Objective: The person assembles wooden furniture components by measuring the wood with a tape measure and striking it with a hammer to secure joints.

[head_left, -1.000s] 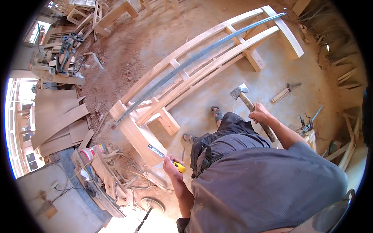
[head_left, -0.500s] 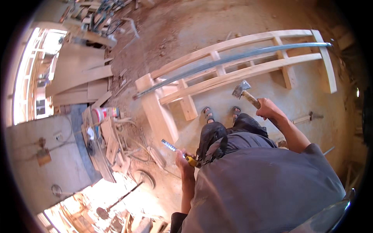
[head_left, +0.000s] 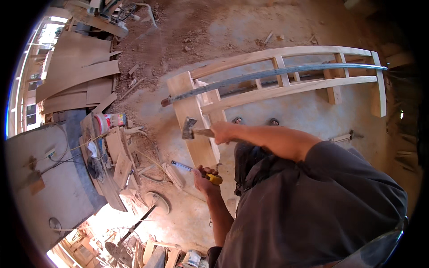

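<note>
A hatchet (head_left: 189, 129) with a dark metal head and wooden handle is in my right hand (head_left: 225, 132), fingers wrapped round the handle. Its head is over the broad end post of a pale wooden frame (head_left: 268, 92); I cannot tell whether they touch. Closer to my body, my left hand (head_left: 203, 179) grips a yellow tape measure (head_left: 214, 179), its marked strip sticking out to the left. A long grey metal bar (head_left: 268, 73) lies lengthwise along the frame, its rusty end jutting past the post.
Boards and wood scraps (head_left: 120, 156) lie at the left beside a grey-topped table (head_left: 40, 165) and a red-and-white bucket (head_left: 102, 120). Large sheets (head_left: 76, 67) lean further off. A round-based stand (head_left: 157, 203) is at lower left. Another tool (head_left: 344, 137) is on the floor at right.
My right hand has swung left with the hatchet, from beside the rail to over the end post. My left hand still grips the tape measure. The view has shifted.
</note>
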Tool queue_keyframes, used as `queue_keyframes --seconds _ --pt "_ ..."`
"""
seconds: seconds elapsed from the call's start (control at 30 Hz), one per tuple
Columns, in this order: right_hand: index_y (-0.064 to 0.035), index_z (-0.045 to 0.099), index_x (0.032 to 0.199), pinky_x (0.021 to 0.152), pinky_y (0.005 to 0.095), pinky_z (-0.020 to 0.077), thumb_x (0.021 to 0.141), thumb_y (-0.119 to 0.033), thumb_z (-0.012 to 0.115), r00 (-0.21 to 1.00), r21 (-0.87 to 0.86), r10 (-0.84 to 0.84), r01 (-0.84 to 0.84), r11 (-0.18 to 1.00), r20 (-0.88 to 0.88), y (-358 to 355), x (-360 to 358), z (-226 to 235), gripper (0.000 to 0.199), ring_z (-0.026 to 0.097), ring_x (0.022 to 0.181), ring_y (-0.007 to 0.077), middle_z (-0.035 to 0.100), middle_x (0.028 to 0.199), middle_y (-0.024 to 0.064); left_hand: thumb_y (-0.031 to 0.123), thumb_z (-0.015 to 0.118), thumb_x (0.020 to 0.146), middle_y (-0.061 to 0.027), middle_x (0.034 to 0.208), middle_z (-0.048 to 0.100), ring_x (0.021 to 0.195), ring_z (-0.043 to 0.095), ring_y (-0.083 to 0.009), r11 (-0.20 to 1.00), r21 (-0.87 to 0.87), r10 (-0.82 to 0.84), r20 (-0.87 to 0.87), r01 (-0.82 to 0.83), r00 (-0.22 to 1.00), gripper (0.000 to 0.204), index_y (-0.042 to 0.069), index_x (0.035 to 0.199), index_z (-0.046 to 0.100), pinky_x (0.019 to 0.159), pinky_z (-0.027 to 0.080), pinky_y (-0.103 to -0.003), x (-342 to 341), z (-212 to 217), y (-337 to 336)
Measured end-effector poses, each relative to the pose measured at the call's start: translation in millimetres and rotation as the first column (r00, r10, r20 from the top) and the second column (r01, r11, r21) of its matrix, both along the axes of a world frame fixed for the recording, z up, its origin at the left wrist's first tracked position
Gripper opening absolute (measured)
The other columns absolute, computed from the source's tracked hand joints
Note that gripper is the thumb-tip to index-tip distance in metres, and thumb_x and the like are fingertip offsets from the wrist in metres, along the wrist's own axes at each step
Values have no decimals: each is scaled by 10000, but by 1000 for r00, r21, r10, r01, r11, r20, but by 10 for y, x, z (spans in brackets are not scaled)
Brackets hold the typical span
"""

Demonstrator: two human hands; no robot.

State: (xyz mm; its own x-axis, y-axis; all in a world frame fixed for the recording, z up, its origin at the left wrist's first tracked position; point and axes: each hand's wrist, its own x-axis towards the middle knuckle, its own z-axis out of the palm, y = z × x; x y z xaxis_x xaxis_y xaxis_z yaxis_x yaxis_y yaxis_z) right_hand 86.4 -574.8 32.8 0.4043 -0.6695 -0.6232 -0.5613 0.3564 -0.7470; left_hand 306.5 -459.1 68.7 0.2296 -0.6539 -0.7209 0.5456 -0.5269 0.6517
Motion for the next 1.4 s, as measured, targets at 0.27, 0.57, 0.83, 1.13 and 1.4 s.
queue_keyframes --seconds 0.27,0.57,0.83,1.13,1.4 --pt "-11 619 1234 893 493 521 849 -377 658 934 -62 211 -238 969 -289 173 195 -44 532 653 1079 403 689 1108 228 459 446 1043 -85 783 554 670 540 -213 976 -35 -213 37 214 976 450 19 1091 525 610 486 -386 104 -262 -498" --pt "-51 554 1273 913 410 485 916 -405 656 820 62 -465 474 879 334 332 -419 442 514 643 1074 311 681 1117 173 421 450 1046 -205 1190 614 1063 618 -297 898 -253 -341 118 360 933 619 -103 1376 474 936 508 -416 -1298 -257 -890" --pt "-113 722 1110 795 417 523 798 -165 631 895 -258 -385 326 910 -227 1250 -2650 229 328 670 872 315 705 962 158 292 473 1060 -152 1185 630 1073 580 -278 986 -164 -48 -133 26 990 283 37 1168 532 1006 465 -427 -2324 -221 -1073" --pt "25 681 890 739 352 497 862 -134 622 612 -595 -662 358 720 -433 2254 -5169 529 171 642 787 244 654 813 152 272 459 1055 -179 963 657 806 645 -303 962 -10 -271 -113 271 956 258 25 1095 522 653 553 -444 -2491 -591 -2183" --pt "20 687 930 782 389 503 855 -195 609 608 -532 -652 403 745 -453 1783 -5280 389 241 656 853 338 679 922 191 220 615 967 -153 912 719 723 670 -238 742 331 -662 500 583 558 225 10 1048 626 571 518 -336 -2022 -397 -2995"
